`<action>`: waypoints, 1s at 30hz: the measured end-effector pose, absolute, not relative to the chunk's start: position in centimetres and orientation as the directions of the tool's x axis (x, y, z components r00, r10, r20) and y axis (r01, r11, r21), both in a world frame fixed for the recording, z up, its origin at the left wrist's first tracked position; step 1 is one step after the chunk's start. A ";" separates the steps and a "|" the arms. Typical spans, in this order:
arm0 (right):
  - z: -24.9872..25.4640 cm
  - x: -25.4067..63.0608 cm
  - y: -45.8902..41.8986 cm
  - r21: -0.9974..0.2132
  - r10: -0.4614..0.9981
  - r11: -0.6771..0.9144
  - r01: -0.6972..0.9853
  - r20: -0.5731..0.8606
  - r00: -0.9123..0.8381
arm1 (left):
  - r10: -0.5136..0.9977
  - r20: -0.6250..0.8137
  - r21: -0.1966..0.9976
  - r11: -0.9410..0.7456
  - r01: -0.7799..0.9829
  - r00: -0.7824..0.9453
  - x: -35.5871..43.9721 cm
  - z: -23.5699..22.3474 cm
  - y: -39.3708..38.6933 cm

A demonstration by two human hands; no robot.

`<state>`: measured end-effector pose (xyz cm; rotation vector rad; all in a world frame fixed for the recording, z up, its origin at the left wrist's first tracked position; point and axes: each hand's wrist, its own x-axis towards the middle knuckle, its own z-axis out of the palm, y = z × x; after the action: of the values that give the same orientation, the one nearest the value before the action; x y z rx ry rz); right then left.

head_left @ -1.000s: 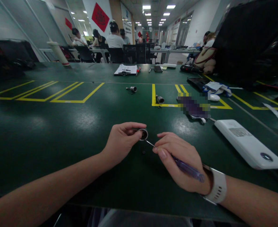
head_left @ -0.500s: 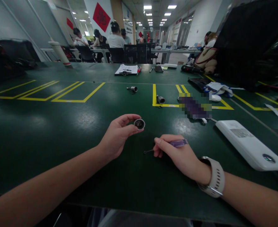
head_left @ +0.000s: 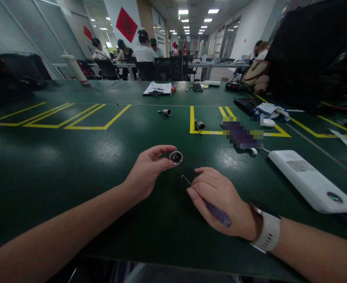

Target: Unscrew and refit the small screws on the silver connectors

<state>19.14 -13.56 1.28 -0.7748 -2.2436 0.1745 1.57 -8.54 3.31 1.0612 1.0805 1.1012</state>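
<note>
Between the thumb and fingers of my left hand [head_left: 148, 169] is a small round metal housing [head_left: 176, 157], its open end turned toward me with dark parts inside. My right hand [head_left: 219, 196] is closed around a screwdriver [head_left: 220, 215] with a clear purple handle. Its thin shaft points up and left, a little below the metal housing and apart from it. Something tiny shows at the tip, too small to make out. Farther off on the green table lie a similar metal part with a thin stem [head_left: 166, 113] and another metal cylinder [head_left: 200, 125].
A white power bank [head_left: 311, 181] lies on the right, cabled to a pixelated phone [head_left: 241, 131]. Behind it are a white mouse [head_left: 268, 123] and a cloth [head_left: 270, 111]. Yellow tape [head_left: 192, 118] marks the table. Papers [head_left: 158, 88] lie at the back; people sit beyond.
My right hand has turned over, so the screwdriver's handle now slopes down toward me and its tip points up. My left hand with the metal housing has shifted very slightly.
</note>
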 end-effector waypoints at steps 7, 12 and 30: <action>1.7 19.3 -13.7 -0.275 0.500 0.841 0.465 0.724 -0.476 | 0.974 -0.125 0.979 0.152 -0.134 0.192 1.8 3.0 -9.2; 1.5 19.2 -13.6 -0.280 0.515 0.836 0.473 0.699 -0.496 | 0.963 -0.103 0.983 0.136 -0.122 0.249 2.0 2.7 -9.8; 1.4 18.6 -13.5 -0.137 0.474 0.841 0.523 0.652 -0.592 | 0.986 0.021 0.999 -0.025 0.021 0.165 2.6 2.5 -10.1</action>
<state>18.57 -13.54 1.36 -0.7229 -2.3042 -0.0889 2.59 -10.14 2.54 1.3164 1.0920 1.0917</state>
